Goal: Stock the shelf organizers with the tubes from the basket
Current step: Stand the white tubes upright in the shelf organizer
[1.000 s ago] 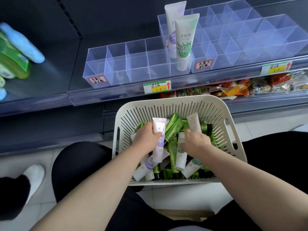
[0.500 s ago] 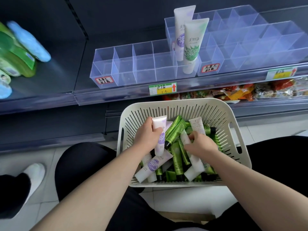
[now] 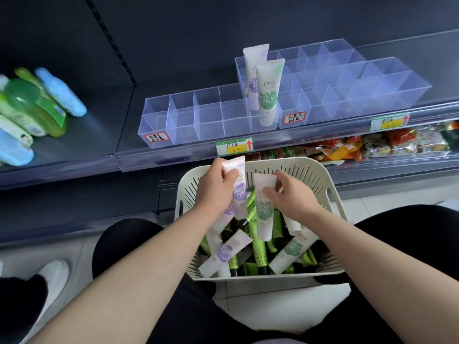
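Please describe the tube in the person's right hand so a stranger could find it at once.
Find the slotted cream plastic basket. Above it, the right hand pinches a white tube with green leaf print. The left hand holds a purple-printed one.

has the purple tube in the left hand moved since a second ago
Yes. The purple tube has risen from among the tubes to the basket's far rim, toward the shelf.

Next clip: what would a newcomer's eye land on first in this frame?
Two hands over the white basket: the left hand lifts a purple-label tube, the right hand a green-label tube. Above, on the shelf, two white tubes stand upright in clear organizers whose other compartments look empty.
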`<move>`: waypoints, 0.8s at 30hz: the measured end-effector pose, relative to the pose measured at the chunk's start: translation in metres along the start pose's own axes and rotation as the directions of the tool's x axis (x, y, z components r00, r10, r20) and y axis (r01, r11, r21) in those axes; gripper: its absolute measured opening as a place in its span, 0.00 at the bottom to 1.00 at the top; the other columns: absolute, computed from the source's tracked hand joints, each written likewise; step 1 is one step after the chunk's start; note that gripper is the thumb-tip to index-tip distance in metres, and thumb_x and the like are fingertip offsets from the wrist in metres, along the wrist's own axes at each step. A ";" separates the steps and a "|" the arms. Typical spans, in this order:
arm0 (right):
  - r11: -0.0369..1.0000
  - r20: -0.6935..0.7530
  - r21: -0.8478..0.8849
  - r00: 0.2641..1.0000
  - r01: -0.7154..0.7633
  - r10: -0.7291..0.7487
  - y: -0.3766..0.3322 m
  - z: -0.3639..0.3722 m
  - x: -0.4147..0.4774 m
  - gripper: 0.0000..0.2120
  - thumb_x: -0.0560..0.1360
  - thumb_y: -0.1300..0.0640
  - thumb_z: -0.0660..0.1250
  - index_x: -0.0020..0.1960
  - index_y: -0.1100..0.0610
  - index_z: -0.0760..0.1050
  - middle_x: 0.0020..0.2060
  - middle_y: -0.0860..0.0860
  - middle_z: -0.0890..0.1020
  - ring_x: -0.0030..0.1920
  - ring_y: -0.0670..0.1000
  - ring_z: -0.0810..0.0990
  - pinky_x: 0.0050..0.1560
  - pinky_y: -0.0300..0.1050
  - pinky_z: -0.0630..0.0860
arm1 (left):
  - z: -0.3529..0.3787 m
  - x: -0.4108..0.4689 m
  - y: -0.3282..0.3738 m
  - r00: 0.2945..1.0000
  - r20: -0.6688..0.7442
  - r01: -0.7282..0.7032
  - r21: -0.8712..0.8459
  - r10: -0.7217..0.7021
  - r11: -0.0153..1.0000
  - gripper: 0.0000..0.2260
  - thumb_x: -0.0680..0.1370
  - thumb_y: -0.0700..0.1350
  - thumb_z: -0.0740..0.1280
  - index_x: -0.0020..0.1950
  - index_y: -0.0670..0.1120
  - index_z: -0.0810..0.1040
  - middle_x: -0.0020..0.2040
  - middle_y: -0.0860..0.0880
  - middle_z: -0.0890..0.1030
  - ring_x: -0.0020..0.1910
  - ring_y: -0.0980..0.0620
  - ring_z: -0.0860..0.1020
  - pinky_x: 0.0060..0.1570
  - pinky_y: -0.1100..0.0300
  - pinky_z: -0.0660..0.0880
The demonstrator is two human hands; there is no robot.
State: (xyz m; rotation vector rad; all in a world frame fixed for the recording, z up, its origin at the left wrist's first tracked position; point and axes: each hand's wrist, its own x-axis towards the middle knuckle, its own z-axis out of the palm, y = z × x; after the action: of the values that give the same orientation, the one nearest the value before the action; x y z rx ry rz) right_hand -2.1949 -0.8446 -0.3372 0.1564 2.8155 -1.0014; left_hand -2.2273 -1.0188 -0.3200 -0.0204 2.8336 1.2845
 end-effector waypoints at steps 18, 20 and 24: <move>0.880 -0.333 -0.298 0.824 0.369 -0.458 -0.073 -0.104 0.029 0.10 0.77 0.57 0.62 0.58 0.53 0.70 0.52 0.50 0.79 0.40 0.54 0.77 0.33 0.44 0.69 | -0.090 0.133 0.131 0.855 -0.467 -0.318 -0.129 0.225 0.939 0.08 0.76 0.37 0.60 0.49 0.49 0.70 0.40 0.59 0.74 0.39 0.59 0.73 0.38 0.66 0.70; 0.879 -0.336 -0.310 0.822 0.364 -0.459 -0.072 -0.106 0.033 0.09 0.77 0.58 0.62 0.57 0.53 0.71 0.50 0.51 0.79 0.40 0.53 0.75 0.34 0.45 0.72 | -0.085 0.146 0.134 0.873 -0.414 -0.326 -0.100 0.258 0.940 0.08 0.76 0.36 0.59 0.50 0.48 0.72 0.42 0.57 0.74 0.41 0.56 0.73 0.39 0.63 0.70; 0.881 -0.313 -0.311 0.836 0.358 -0.450 -0.068 -0.108 0.039 0.10 0.77 0.58 0.62 0.58 0.52 0.70 0.51 0.51 0.79 0.41 0.53 0.75 0.34 0.45 0.71 | -0.071 0.166 0.127 0.925 -0.279 -0.279 -0.036 0.258 0.960 0.09 0.77 0.37 0.58 0.51 0.48 0.73 0.45 0.52 0.76 0.42 0.51 0.73 0.40 0.57 0.72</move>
State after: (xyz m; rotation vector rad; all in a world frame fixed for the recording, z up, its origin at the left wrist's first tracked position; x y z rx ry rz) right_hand -2.2550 -0.8271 -0.2192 -0.3358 3.3940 -0.7440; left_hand -2.3982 -0.9881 -0.1830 0.2159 3.1032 1.5518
